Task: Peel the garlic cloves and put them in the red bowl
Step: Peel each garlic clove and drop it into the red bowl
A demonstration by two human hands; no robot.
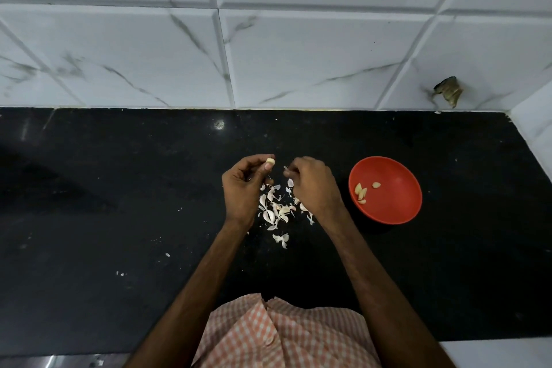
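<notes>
From the head camera, the left hand (243, 188) pinches a garlic clove (270, 161) between thumb and fingertips, the clove standing proud at the hand's top. Just beside it, the right hand (313, 185), its fingers curled, pinches a scrap of skin (286, 170). Loose peels (276, 209) lie on the black counter (119, 188) below both hands. The red bowl (397, 188), right of the hands, holds peeled cloves (360, 191).

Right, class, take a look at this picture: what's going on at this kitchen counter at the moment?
A person is peeling garlic by hand. The left hand holds a garlic clove at its fingertips, while the right hand pinches a thin scrap of skin beside it. Loose skins lie piled on the black counter under the hands. To the right, the red bowl holds a few peeled cloves.
</notes>
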